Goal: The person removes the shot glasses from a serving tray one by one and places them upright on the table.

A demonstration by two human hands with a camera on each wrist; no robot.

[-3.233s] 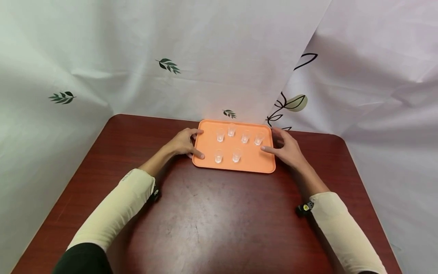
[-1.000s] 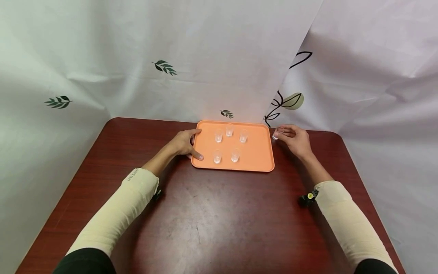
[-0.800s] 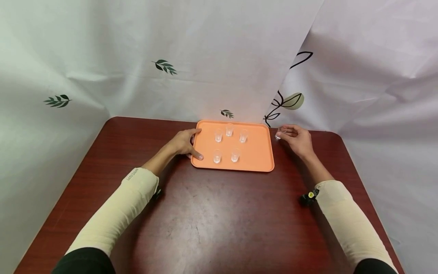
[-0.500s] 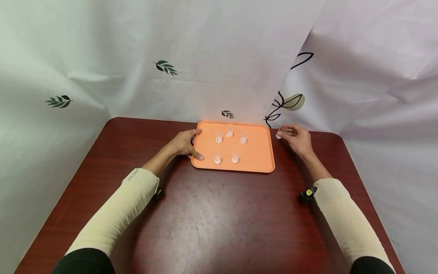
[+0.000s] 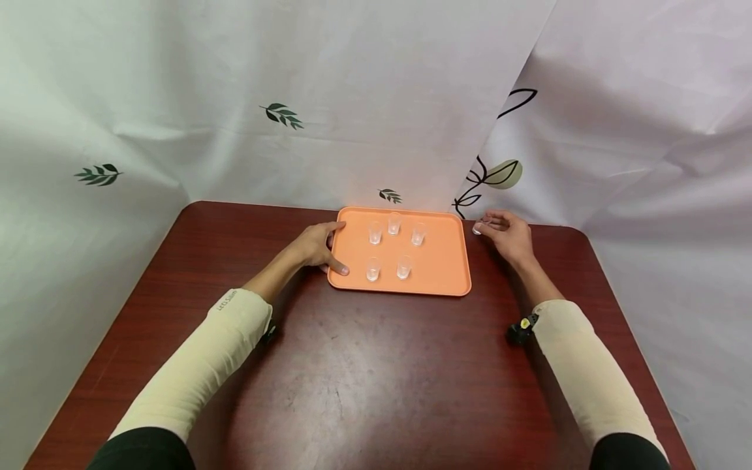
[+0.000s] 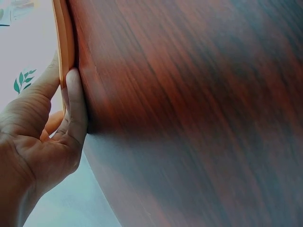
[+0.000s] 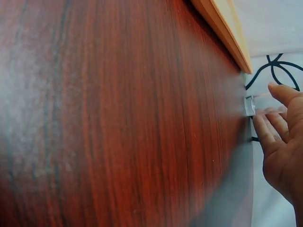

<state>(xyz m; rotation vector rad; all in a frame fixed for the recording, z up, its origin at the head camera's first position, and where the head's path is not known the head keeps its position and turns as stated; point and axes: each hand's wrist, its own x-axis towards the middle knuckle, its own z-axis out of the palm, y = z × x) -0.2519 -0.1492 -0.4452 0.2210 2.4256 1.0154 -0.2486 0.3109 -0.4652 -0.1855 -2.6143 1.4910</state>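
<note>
- Table (image 5: 376, 365): dark red wood, backed by pale drapes printed with leaves; carries everything below.
- Tray (image 5: 437, 271): orange, lying flat at the far middle of the table, with its near edge towards the person.
- Left hand (image 5: 314, 245): clamped on the tray's left edge, thumb over the rim (image 6: 64, 42) and fingers (image 6: 75, 109) pressed along the side. Appears to be steadying the tray.
- Right hand (image 5: 511, 236): off the tray's far right corner, thumb and fingertips (image 7: 260, 125) curved towards one glass. Firmly pinched or only just touching, cannot tell: the wrist view blurs at the contact.
- Five glasses (image 5: 394, 223): small, clear and upright, three in the tray's back row and two in front. Leaves the right side of the tray bare.
- Glass (image 5: 478, 228): upright on the bare wood, just beside the tray's far right corner and not on it.
- Step in hand, by the look of it: standing this one glass on the table beside the tray.
- Next move calls for a clean upward release so the light glass stays upright, then a short reach left over the rim without knocking the back row.
</note>
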